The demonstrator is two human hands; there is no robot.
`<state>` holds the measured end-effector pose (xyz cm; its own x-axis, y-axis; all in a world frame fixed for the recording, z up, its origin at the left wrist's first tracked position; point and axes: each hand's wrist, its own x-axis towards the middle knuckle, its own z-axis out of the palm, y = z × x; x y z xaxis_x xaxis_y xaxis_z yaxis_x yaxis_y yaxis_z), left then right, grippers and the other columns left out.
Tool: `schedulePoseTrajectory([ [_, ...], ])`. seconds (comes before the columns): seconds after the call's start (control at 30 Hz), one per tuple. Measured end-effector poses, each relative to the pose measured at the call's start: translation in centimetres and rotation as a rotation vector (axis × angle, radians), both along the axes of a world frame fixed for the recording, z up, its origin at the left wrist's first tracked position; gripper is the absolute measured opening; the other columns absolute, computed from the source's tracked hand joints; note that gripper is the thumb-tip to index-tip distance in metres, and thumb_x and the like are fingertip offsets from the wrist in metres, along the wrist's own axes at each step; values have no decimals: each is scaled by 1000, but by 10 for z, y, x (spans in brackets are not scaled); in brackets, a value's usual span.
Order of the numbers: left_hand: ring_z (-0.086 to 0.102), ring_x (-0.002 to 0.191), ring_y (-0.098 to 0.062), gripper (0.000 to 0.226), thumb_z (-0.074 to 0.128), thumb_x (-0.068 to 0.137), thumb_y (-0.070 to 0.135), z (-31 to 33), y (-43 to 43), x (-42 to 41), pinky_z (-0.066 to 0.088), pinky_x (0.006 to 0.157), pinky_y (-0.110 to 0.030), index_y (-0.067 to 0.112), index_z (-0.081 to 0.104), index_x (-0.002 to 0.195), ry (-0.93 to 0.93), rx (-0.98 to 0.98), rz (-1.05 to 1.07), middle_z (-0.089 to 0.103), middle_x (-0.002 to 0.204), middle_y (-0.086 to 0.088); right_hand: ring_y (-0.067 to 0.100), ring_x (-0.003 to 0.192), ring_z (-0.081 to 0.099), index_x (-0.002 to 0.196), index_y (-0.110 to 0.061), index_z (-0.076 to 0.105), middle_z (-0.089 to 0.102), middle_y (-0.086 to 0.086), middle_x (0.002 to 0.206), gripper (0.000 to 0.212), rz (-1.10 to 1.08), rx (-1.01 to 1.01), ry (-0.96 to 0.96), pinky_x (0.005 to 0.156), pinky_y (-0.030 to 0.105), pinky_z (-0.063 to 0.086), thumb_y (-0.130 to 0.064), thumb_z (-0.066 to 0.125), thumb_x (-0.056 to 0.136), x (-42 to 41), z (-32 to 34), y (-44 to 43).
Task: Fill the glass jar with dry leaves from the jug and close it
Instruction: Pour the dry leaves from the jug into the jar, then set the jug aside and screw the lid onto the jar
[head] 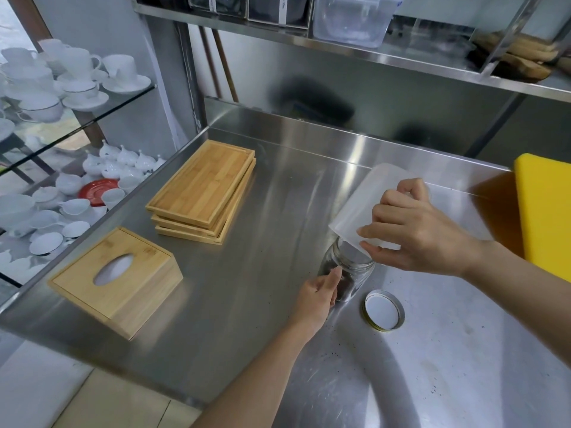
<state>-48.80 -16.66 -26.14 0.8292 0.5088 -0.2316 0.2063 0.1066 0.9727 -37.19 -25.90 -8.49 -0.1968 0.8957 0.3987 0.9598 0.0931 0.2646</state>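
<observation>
A clear glass jar (350, 274) stands upright on the steel counter (247, 304), with dark dry leaves in its lower part. My left hand (318, 296) grips the jar's left side. My right hand (420, 230) holds a translucent white plastic jug (361, 208) tipped steeply, its mouth directly over the jar's opening. The jar's round metal lid (383, 309) lies flat on the counter just right of the jar, white inner face up. A few dark leaf crumbs are scattered on the counter around it.
A stack of three bamboo trays (202, 189) and a wooden tissue box (119, 281) sit to the left. A yellow board (547, 211) stands at the right edge. White cups and saucers (61, 81) fill glass shelves on the left. A steel shelf (340, 44) hangs overhead.
</observation>
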Motion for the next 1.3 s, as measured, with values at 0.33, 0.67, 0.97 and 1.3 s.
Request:
schedulePoseTrajectory([
  [0.33, 27, 39, -4, 59, 47, 84, 59, 3, 1, -2, 28, 41, -9, 11, 37, 51, -27, 6, -21, 31, 43, 7, 20, 70, 38, 76, -6, 70, 59, 12, 61, 28, -66, 34, 86, 74, 40, 28, -28, 55, 84, -1, 4, -7],
  [0.67, 30, 43, -6, 53, 47, 92, 44, 5, 2, -1, 26, 43, -14, 16, 37, 48, -45, 53, -8, 34, 47, 3, 20, 75, 45, 85, -12, 67, 62, 5, 75, 12, -519, 415, 663, 72, 44, 36, -23, 63, 82, 19, -11, -38],
  [0.97, 32, 45, -7, 53, 47, 91, 44, 1, 3, 0, 28, 45, -13, 15, 38, 48, -55, 40, -8, 35, 41, 10, 8, 64, 49, 76, 3, 56, 51, 15, 74, 23, -867, 804, 1405, 61, 23, 41, -17, 59, 86, 48, -70, -70],
  [1.3, 35, 48, -11, 53, 46, 78, 58, -2, 5, 0, 30, 54, -27, 17, 42, 46, -23, 33, -14, 41, 46, 2, 14, 58, 36, 61, -11, 55, 41, 5, 65, 30, -1004, 1146, 1745, 56, 21, 36, -2, 45, 87, 48, -142, -102],
])
